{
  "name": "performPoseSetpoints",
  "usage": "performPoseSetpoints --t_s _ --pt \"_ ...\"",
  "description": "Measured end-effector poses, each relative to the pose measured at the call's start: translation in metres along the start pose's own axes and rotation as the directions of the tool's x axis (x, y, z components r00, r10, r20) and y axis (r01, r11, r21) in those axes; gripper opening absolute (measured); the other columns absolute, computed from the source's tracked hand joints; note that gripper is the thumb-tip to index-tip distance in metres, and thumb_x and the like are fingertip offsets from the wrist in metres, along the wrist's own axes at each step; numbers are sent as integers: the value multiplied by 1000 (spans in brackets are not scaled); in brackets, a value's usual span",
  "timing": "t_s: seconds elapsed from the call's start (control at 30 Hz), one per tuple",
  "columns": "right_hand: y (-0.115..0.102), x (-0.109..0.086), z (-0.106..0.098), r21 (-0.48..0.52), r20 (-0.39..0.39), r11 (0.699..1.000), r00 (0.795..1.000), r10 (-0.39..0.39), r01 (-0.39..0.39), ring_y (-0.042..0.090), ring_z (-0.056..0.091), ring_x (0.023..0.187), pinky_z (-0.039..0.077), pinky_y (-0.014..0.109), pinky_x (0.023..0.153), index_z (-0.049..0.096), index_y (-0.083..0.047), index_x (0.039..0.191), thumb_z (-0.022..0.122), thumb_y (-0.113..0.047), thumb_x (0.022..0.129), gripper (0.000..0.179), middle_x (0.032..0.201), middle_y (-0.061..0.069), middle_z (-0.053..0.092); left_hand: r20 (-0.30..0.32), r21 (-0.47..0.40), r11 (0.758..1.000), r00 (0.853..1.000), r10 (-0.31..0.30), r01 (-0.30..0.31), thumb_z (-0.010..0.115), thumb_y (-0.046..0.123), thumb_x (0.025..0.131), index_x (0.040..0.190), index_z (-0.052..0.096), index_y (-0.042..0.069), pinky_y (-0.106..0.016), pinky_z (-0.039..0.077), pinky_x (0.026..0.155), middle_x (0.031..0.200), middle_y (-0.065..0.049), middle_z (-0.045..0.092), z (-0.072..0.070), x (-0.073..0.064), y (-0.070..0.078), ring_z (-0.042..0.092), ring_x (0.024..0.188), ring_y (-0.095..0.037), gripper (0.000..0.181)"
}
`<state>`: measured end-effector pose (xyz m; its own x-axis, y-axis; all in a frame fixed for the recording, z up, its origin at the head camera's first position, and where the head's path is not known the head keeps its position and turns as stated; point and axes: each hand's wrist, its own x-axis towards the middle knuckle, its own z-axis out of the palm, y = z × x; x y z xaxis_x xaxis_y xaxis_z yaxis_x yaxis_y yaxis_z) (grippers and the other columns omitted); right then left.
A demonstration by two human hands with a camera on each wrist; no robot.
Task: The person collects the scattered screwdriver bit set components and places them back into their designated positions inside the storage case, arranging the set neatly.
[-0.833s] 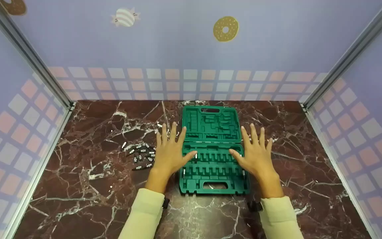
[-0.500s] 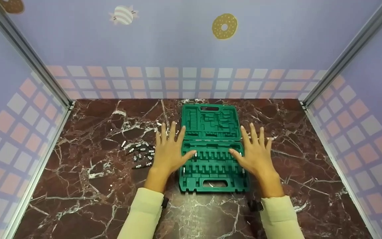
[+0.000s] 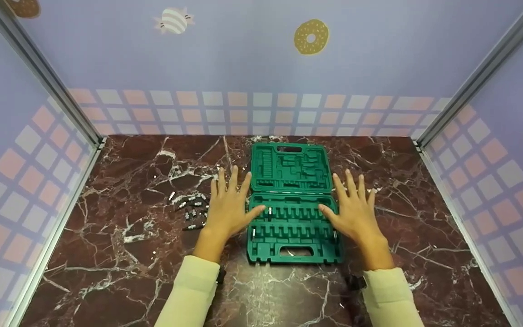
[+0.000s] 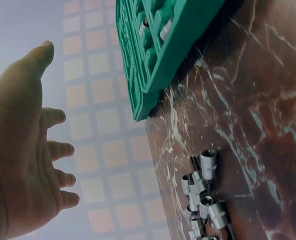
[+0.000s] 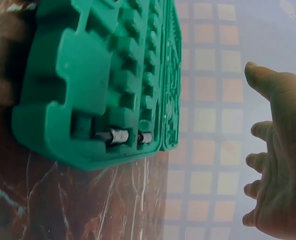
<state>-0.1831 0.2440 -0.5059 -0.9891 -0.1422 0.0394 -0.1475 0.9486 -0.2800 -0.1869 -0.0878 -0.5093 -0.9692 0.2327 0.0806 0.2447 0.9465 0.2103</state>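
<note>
A green molded tool case (image 3: 261,254) lies unfolded on the marble table, its lid half toward the back wall. Silver bit sockets sit in its slots: one at upper left (image 3: 269,213), one at lower left (image 3: 254,233) and some at the right edge, where the right wrist view shows two, including a front bit socket (image 5: 119,136). My left hand (image 3: 229,206) is spread palm down, its thumb overlapping the case's left edge in the head view. Spread likewise, my right hand (image 3: 353,212) has its thumb over the right edge. Both wrist views show the hands raised, holding nothing.
Left of my left hand lies a loose pile of silver-and-black bit sockets (image 3: 193,212), partly hidden by that hand. Patterned panels enclose the table at the back (image 3: 261,59), left and right.
Both hands stay spread over the case's sides. The left hand has shifted slightly left and the right slightly right, so the thumbs stand farther apart. The case and sockets stay put.
</note>
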Motion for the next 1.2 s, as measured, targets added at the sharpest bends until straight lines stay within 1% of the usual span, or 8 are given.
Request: performPoseSetpoints --t_s 0.23,0.4,0.5,0.6,0.8,0.93,1.03,1.2 --pt "10 1 4 4 13 1000 1000 -8 7 49 -4 158 -3 78 118 14 -22 167 57 -62 98 91 174 17 4 15 -25 1000 1000 9 -9 49 75 94 167 15 24 -63 4 127 174 -16 4 -2 -2 -8 -2 158 -49 95" --pt "16 3 6 12 25 1000 1000 -7 6 49 2 158 0 78 119 15 -20 167 56 -62 99 90 173 20 7 32 -28 999 999 22 -21 49 74 95 167 16 23 -63 4 127 174 -16 3 -2 -3 -15 -3 157 -49 94" --pt "20 4 6 32 29 999 1000 -3 2 50 8 157 5 75 120 17 -18 167 57 -60 99 89 172 22 10 31 -23 999 999 36 -35 49 74 95 167 17 22 -63 5 126 173 -17 4 -2 -4 -21 -2 157 -50 94" --pt "23 5 7 58 34 998 999 -3 1 53 17 154 13 73 121 18 -13 166 58 -56 100 88 171 25 13 35 4 999 999 38 -39 46 75 96 167 17 22 -63 7 126 173 -18 6 -2 -5 -27 2 157 -50 93" --pt "29 7 13 139 41 990 999 -2 -3 58 26 148 27 74 115 22 -9 165 58 -55 101 86 168 26 21 49 -14 999 998 41 -40 49 70 97 166 19 20 -62 5 126 172 -20 9 -1 -9 -40 4 157 -49 91" --pt "31 10 17 195 61 981 998 -2 -10 58 25 148 28 76 114 24 -5 164 57 -53 102 85 167 28 23 38 -14 999 998 48 -47 52 68 98 166 21 19 -63 7 126 171 -22 13 -1 -12 -49 7 157 -50 90" --pt "31 12 19 221 79 975 997 -3 -15 57 24 149 27 76 114 25 -2 162 57 -51 103 83 165 30 25 31 -13 999 999 36 -35 53 67 97 166 23 17 -63 10 126 171 -22 13 -1 -15 -56 9 156 -51 90" --pt "35 16 21 247 114 969 993 -2 -26 56 25 148 27 74 115 27 1 161 55 -51 104 82 163 33 27 42 -27 1000 999 12 -11 52 68 97 165 24 16 -64 11 126 171 -22 11 -3 -18 -66 10 156 -51 90"
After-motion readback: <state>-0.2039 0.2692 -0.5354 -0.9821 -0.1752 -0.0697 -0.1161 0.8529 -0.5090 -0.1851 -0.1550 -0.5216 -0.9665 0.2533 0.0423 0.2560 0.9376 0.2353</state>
